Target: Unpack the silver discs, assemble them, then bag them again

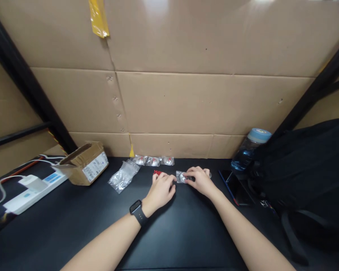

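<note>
My right hand (pixel 200 181) has its thumb and fingertips closed on a small clear packet (pixel 181 177) lying on the black tabletop. A round, silvery object shows inside that packet. Just to its left, my left hand (pixel 161 191) rests low on the table, fingers loosely bent and thumb apart; I see nothing gripped in it. Beyond its knuckles a small red item (pixel 157 172) peeks out, partly hidden by the hand. Something pale shows past the right hand's far side, mostly covered. Three similar packets (pixel 153 161) with red marks lie in a row along the cardboard wall.
Left of the packets lie crumpled clear plastic bags (pixel 124 175). Farther left stand an open cardboard box (pixel 86 163) and a white power strip (pixel 35 194) with cables. On the right are a dark phone (pixel 237 188), a blue-lidded bottle (pixel 250 148) and a black backpack (pixel 307 180).
</note>
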A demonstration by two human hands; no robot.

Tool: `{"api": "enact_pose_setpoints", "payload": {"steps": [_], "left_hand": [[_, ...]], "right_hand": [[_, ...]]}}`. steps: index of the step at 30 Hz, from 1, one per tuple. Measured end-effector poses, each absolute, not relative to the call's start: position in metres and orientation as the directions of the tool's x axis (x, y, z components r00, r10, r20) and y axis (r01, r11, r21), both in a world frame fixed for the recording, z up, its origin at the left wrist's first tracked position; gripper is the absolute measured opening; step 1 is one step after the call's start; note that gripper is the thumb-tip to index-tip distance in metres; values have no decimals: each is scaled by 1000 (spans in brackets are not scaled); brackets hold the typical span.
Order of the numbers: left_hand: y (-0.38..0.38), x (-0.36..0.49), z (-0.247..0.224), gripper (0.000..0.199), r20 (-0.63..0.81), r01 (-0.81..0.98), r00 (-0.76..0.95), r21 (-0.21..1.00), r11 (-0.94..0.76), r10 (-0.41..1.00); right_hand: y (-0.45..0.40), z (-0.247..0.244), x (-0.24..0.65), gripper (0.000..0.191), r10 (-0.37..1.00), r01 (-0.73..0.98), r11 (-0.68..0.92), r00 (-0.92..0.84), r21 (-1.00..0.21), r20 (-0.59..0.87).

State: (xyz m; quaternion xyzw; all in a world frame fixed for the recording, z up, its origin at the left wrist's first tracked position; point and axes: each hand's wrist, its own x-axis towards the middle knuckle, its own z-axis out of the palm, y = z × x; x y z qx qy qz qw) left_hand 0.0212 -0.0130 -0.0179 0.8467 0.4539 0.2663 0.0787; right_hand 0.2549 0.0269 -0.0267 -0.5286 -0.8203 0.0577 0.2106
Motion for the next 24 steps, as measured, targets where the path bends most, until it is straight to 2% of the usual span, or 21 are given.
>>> {"api": "enact_pose_setpoints", "payload": {"steps": [3, 6, 12, 16, 19, 21, 24], "left_hand": [[-15, 19, -14, 15, 386, 690, 529, 323, -648, 756], [-18, 17, -13, 14, 395, 653, 586, 287, -701, 708], [-21, 11, -7, 14, 420, 627, 611, 262, -734, 672], [-5, -14, 12, 20, 477, 705, 501, 259, -660, 722], [15, -41, 19, 21, 510, 799, 347, 279, -533, 787], [24, -53, 15, 18, 463, 814, 365, 263, -518, 807], [27, -51, 1, 27, 398, 817, 421, 224, -531, 815]], "right_hand": [[46, -30, 253, 26, 923, 906, 317, -227, -281, 311], [70, -25, 245, 30, 942, 944, 243, -175, -222, 287], [99, -14, 220, 33, 948, 956, 249, -207, -157, 240], [93, -12, 224, 31, 930, 942, 280, -219, -184, 295], [82, -9, 252, 33, 943, 934, 273, -214, -228, 254], [73, -8, 279, 40, 955, 930, 275, -236, -245, 177], [60, -13, 318, 52, 966, 922, 256, -232, -291, 114]]}}
